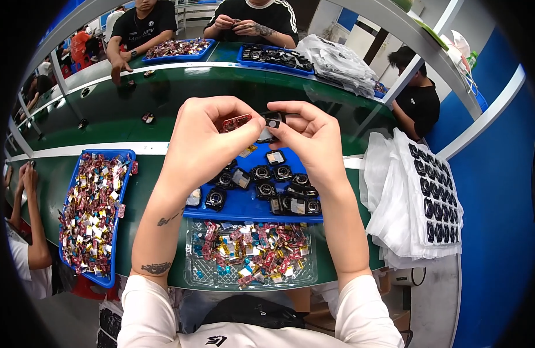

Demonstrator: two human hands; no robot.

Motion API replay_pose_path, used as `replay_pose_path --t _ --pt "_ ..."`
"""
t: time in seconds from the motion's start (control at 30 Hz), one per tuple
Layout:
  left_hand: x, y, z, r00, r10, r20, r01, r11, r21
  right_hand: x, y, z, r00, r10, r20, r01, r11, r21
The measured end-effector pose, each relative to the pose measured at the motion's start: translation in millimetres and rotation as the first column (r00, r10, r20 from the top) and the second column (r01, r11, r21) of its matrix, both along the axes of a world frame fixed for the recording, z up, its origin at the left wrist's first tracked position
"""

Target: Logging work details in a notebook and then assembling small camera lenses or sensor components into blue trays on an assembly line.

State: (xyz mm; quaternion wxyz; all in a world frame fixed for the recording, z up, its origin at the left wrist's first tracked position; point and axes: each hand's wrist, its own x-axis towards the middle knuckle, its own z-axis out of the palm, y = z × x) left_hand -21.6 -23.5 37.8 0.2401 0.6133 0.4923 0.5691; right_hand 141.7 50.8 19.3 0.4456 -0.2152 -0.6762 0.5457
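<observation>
L hand (212, 134) pinches red circuit board (237, 122); R hand (311, 133) grips black casing (272, 123). Both above blue tray (250, 216), prob. for close view; contact betw. pieces unclear. Clear tray (307, 271) w/ loose boards (267, 250) nearest body, presumably easy reach.

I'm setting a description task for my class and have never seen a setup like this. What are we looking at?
There is no machine: these are a person's bare hands, seen from a wide fisheye camera on their head, so straight edges bend. The left hand pinches a small red circuit board; the right hand holds a small black part. On the green table, a blue tray carries black casings. Nearer the person, a clear tray holds loose red boards. At right are stacked white sheets; other people sit beyond.
</observation>
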Motion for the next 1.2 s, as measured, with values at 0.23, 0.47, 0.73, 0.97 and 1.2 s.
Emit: replay_pose_path --t 0.23,0.47,0.73,0.97,1.2 --pt "11.6 5.1 -6.3 0.994 0.108 0.023 -0.109 0.993 0.036 1.1 -13.4 7.2 0.995 -0.045 -0.084 0.048 0.998 0.031" --pt "12.7 9.1 -10.9 0.990 0.136 0.032 -0.139 0.982 0.125 -0.4 -17.5 6.1 0.995 -0.069 -0.076 0.075 0.994 0.085" --pt "14.2 7.9 -11.2 0.987 0.159 -0.002 -0.158 0.984 0.083 -0.5 -20.5 4.4 0.991 -0.103 -0.080 0.111 0.988 0.109" --pt "20.8 6.1 -10.5 0.984 0.176 -0.010 -0.174 0.978 0.112 -4.8 -16.4 -6.2 0.961 -0.222 -0.165 0.258 0.932 0.253" --pt "19.6 7.6 -9.1 0.989 0.053 0.137 -0.065 0.994 0.085 1.4 -10.5 -1.4 0.943 -0.273 -0.192 0.317 0.912 0.261"
